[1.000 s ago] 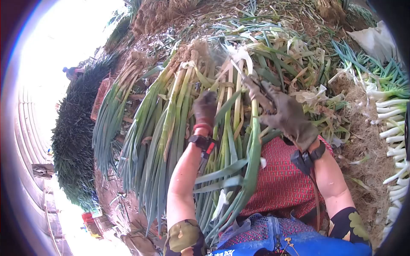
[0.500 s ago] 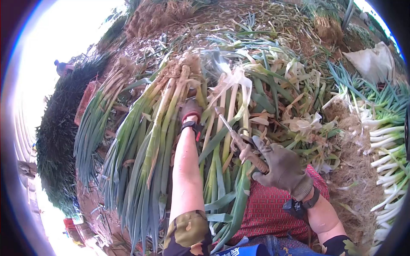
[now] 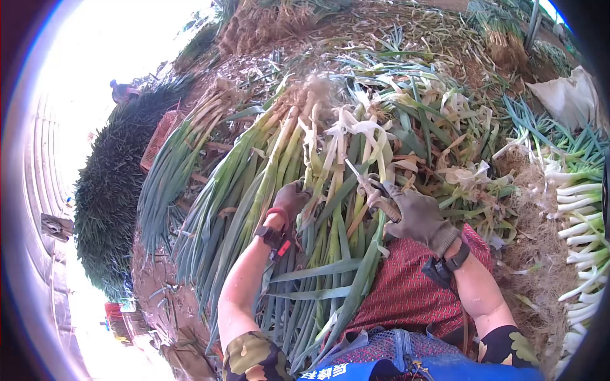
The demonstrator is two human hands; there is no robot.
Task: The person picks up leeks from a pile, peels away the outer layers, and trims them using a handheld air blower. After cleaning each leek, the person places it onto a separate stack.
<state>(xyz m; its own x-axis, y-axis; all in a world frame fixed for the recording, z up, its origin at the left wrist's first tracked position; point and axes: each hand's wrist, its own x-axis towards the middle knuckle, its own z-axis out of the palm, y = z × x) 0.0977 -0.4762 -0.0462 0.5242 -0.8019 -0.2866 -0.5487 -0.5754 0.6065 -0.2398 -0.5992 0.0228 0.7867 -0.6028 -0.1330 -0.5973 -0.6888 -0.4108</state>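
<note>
In a dark glove, my left hand (image 3: 292, 199) is closed on a green onion (image 3: 309, 170) among the long stalks spread before me. Loose whitish skin hangs from that onion's upper part. My right hand (image 3: 420, 219), also gloved, grips an air blow gun (image 3: 381, 202) whose thin metal nozzle points up and left at the onions. A hazy blur hangs over the roots just beyond. Unpeeled green onions (image 3: 251, 159) with brown roots lie left of my left hand, their leaves trailing towards me. Pale peeled-back skins (image 3: 363, 125) sit ahead of the nozzle.
Cleaned white-stemmed green onions (image 3: 581, 222) are lined up at the right, beside a strip of stringy roots (image 3: 524, 216). Leaf scraps (image 3: 438, 127) cover the ground ahead. A white sack (image 3: 565, 98) lies at the upper right. At the left stands a big onion pile (image 3: 108, 203); a person (image 3: 122, 92) is beyond it.
My left hand has come back towards me, from near the roots to lower on the stalks. The blow gun stays in my right hand, slightly shifted. The view has turned a little left.
</note>
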